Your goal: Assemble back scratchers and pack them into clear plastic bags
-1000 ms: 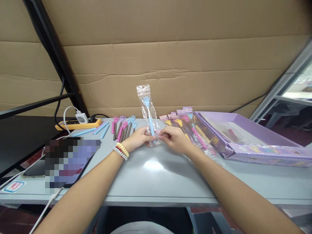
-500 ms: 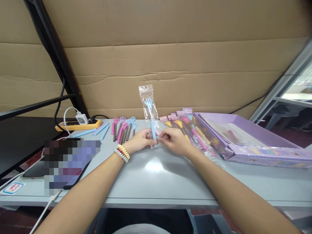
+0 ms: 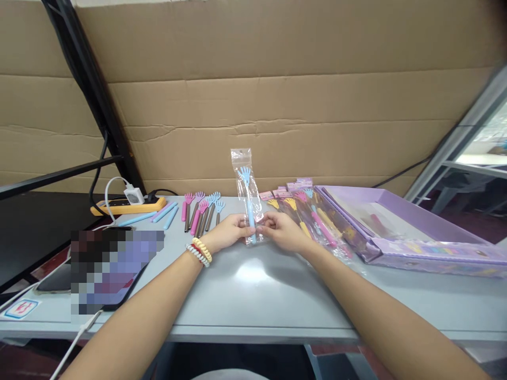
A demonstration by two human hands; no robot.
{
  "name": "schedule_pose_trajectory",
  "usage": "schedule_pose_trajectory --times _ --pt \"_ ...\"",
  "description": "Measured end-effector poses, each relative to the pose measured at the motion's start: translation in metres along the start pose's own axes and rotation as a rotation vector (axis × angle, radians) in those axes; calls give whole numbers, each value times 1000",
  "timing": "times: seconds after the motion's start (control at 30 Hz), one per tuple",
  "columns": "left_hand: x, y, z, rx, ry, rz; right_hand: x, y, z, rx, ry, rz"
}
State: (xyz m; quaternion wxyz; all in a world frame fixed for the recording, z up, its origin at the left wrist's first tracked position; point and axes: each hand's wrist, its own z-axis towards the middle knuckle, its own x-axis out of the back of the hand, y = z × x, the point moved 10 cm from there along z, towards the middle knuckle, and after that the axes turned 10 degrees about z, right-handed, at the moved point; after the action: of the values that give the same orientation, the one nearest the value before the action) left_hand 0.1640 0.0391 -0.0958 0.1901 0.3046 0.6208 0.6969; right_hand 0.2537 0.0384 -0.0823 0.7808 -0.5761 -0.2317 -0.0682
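A blue back scratcher (image 3: pixel 251 211) with a hand-shaped head stands nearly upright inside a clear plastic bag (image 3: pixel 241 157). My left hand (image 3: pixel 228 232) is closed on the lower end of the bagged scratcher, thumb across the handle. From the other side my right hand (image 3: pixel 282 230) pinches the edge of the bag near its bottom. To the left lie several loose pink, purple and blue scratcher heads (image 3: pixel 203 207) on dark rods. Several bagged back scratchers (image 3: pixel 322 224) with pink header cards lie to the right of my right hand.
A purple display box (image 3: pixel 431 256) stands open at the right. Loose blue and purple handles (image 3: pixel 171 217) lie near a yellow power strip (image 3: pixel 127 206) at the left. A blurred-out phone (image 3: pixel 124 274) with a white cable rests at the front left. Cardboard (image 3: pixel 297 100) backs the table (image 3: pixel 253 301).
The bagged back scratcher appears slightly lower and further right, and more upright. My right fingers have shifted a little on the bag's edge. The whole view has tilted slightly.
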Motion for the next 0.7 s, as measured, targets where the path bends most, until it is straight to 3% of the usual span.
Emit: schedule_pose_trajectory --times 0.17,0.7 --pt "0 -5 3 -3 24 -39 3 3 1 1 47 3" --pt "3 -4 5 -57 23 22 -2 -12 -2 85 -8 -63"
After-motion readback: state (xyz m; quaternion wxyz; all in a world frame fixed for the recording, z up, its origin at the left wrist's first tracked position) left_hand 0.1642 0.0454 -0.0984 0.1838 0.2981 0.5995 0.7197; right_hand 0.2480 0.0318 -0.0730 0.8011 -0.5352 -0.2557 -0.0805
